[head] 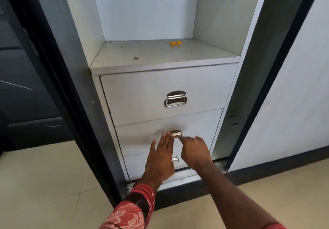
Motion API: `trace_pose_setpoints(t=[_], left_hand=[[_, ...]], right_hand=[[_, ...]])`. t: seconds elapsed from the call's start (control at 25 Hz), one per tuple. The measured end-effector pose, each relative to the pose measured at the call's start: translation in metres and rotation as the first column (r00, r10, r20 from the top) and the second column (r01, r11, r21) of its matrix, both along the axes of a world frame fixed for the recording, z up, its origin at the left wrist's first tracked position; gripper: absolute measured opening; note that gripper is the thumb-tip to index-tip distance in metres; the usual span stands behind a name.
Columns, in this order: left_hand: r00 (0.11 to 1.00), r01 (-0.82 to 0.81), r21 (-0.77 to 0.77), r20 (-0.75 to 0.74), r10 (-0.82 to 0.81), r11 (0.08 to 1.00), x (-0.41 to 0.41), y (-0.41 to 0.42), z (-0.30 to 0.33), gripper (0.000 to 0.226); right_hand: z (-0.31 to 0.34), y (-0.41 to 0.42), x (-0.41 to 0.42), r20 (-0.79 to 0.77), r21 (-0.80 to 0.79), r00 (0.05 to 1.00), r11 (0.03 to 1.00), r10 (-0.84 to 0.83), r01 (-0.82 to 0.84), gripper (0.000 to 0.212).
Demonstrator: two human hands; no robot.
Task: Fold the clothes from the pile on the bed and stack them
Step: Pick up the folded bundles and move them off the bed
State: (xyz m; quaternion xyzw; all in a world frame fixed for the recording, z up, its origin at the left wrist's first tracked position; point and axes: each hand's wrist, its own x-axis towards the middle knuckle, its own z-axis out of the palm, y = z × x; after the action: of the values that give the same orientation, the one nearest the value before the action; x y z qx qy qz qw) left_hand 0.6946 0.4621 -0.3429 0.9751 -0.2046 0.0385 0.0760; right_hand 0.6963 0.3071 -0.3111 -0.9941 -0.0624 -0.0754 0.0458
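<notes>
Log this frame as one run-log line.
scene: open wardrobe, drawers | left hand: open, flat at middle drawer | right hand: at middle drawer handle, grip unclear | clothes: not in view

shelf (pixel 160 56): pale grey, dusty | on it: small yellow bits (pixel 175 43) near back right

The right hand (pixel 195 151) is blurry and hides part of the middle drawer's handle (pixel 176 134). The left hand (pixel 160 157) covers most of the bottom drawer's handle (pixel 175 159). Both elbows are cut off below.
</notes>
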Motion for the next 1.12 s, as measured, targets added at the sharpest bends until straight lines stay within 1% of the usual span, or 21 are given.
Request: trace_pose_setpoints(t=[0.04,0.08,0.12,0.2,0.28,0.36,0.52,0.64,0.68,0.76,0.84,0.96,1.04,1.12], left_hand=[[0.999,0.002,0.031,-0.035,-0.001,1.000,-0.001,0.001,-0.020,0.101],[0.998,0.006,0.045,-0.062,-0.003,0.999,0.003,0.001,-0.034,0.101],[0.996,0.008,0.054,-0.089,-0.004,0.998,0.010,0.001,-0.043,0.101],[0.992,-0.029,0.056,-0.121,0.035,0.998,0.021,0.004,-0.054,0.101],[0.992,-0.054,0.069,-0.114,0.061,0.996,0.024,0.005,-0.065,0.105],[0.994,-0.054,0.064,-0.092,0.060,0.996,0.026,0.003,-0.071,0.107],[0.999,-0.045,0.041,-0.003,0.045,0.998,0.042,-0.004,-0.072,0.109],[0.998,-0.061,0.056,-0.007,0.061,0.997,0.049,-0.004,-0.077,0.110],[0.998,-0.065,0.059,-0.012,0.065,0.996,0.050,-0.005,-0.080,0.111],[0.998,-0.067,0.054,-0.011,0.068,0.996,0.050,-0.008,-0.083,0.112],[0.998,-0.058,0.061,-0.019,0.059,0.996,0.048,-0.011,-0.086,0.113],[0.996,-0.077,0.033,-0.036,0.078,0.997,0.040,-0.010,-0.085,0.114],[0.995,-0.083,0.056,-0.054,0.086,0.995,0.037,-0.010,-0.081,0.115],[0.995,-0.086,0.079,-0.053,0.090,0.993,0.037,-0.010,-0.074,0.117]], right_hand=[[-0.019,-0.001,-0.005,-0.055,-0.011,0.998,1.000,-0.008,0.007,0.049],[-0.036,-0.003,-0.005,-0.101,-0.001,0.995,1.000,-0.003,0.003,0.046],[-0.051,-0.004,-0.004,-0.129,0.021,0.991,1.000,0.024,-0.022,0.052],[-0.077,-0.004,0.002,-0.150,0.032,0.984,0.995,0.095,-0.091,0.073],[-0.092,-0.004,0.010,-0.172,-0.031,0.978,0.992,0.117,-0.124,0.084],[-0.099,-0.005,0.021,-0.169,-0.065,0.981,0.992,0.098,-0.110,0.086],[-0.114,-0.006,0.034,-0.148,-0.082,0.986,0.993,0.073,-0.086,0.092],[-0.123,0.002,0.040,-0.131,-0.109,0.990,0.992,0.045,-0.060,0.104],[-0.123,0.005,0.043,-0.105,-0.091,0.994,0.995,0.028,-0.038,0.105],[-0.118,0.010,0.049,-0.043,-0.040,0.999,0.999,0.016,-0.018,0.089],[-0.112,0.009,0.052,0.008,0.013,0.999,0.999,0.041,-0.041,0.077],[-0.101,0.007,0.043,-0.015,0.083,0.997,0.994,0.078,-0.077,0.071],[-0.098,0.010,0.037,-0.053,0.093,0.995,0.992,0.086,-0.081,0.071],[-0.092,0.015,0.031,-0.130,0.093,0.989,0.994,0.072,-0.060,0.083]])
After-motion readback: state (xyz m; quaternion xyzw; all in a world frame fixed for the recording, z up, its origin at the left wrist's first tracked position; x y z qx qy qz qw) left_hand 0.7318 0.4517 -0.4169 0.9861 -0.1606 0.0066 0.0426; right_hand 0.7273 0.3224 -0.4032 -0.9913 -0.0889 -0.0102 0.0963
